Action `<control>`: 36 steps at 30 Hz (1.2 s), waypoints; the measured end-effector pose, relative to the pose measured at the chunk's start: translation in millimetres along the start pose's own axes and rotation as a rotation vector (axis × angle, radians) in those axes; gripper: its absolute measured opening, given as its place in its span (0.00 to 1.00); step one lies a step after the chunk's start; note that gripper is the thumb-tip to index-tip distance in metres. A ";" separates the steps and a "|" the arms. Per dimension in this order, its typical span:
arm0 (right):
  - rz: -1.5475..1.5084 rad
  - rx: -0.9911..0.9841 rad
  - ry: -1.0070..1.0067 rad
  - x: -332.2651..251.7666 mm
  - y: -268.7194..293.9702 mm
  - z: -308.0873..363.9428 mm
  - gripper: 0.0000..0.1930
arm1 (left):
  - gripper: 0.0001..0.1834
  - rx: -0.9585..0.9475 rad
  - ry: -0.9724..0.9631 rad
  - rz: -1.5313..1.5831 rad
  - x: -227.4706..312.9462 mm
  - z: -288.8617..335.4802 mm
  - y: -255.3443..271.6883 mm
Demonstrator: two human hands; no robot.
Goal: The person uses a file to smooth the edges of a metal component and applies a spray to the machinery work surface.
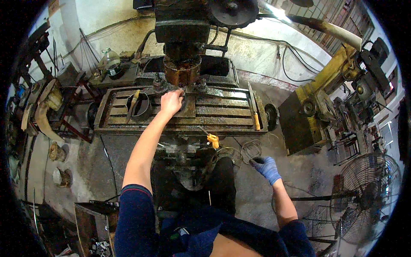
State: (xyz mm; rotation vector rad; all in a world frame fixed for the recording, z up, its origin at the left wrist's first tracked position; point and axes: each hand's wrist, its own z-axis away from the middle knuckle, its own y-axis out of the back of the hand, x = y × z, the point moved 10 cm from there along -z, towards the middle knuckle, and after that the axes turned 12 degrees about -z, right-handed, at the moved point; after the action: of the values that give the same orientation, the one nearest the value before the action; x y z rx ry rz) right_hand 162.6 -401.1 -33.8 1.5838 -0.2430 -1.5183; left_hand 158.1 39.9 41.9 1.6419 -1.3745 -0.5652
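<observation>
**Grey-black slotted metal milling table, with a bare left hand at its middle**

Directions: clock face centred on the left hand, twelve pointing away from the person.

Handling: the left hand is lying close under a rust-brown, drum-shaped metal cutter head, which is hanging just past twelve o'clock. Whether the head is turning cannot be told; working well here would mean having it fully stopped, keeping fingertips off its lower rim, and minding sharp edges with bare skin.

Grip, left: fingers are sitting curled, tips pointing away; whether they are pinching anything cannot be told.

Grip, right: the right hand, in a blue-grey knitted glove with dark fingers, is hanging at four o'clock, clear of the table; its grip cannot be told either.

Principal item: a dark, flat, straight-edged metal plate is lying on the table at four o'clock, just beside the left hand. Its face is showing dull and grey-brown, its right edge running straight across the slots; finer marks are not showing.

Also present: a dark round bowl, resting at nine; a slim file with an orange handle, lying past three; a yellow, pistol-shaped air gun, hanging between four and five.
</observation>
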 end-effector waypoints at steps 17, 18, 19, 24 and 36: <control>-0.749 0.593 1.392 -377.5 313.1 56.6 0.18 | 0.18 -0.113 0.321 -0.040 -19.2 -8.8 -13.3; -0.699 0.663 1.362 -372.3 312.9 63.3 0.18 | 0.18 -0.115 0.305 -0.034 -10.8 -10.8 -15.2; -0.709 0.695 1.335 -363.2 303.5 49.4 0.19 | 0.18 -0.113 0.332 -0.075 -26.1 -3.7 -10.3; -0.611 0.663 1.271 -310.4 236.6 57.2 0.23 | 0.18 -0.093 0.311 -0.069 -26.5 -4.8 -14.9; -0.714 0.701 1.213 -292.8 217.9 52.5 0.21 | 0.19 -0.068 0.288 -0.057 -22.8 -6.6 -6.3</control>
State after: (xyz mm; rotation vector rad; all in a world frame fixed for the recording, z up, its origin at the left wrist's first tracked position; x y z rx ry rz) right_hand 143.4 -351.5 331.1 3.0755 0.6027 -0.6321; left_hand 160.4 63.5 35.4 1.6397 -1.0906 -0.3857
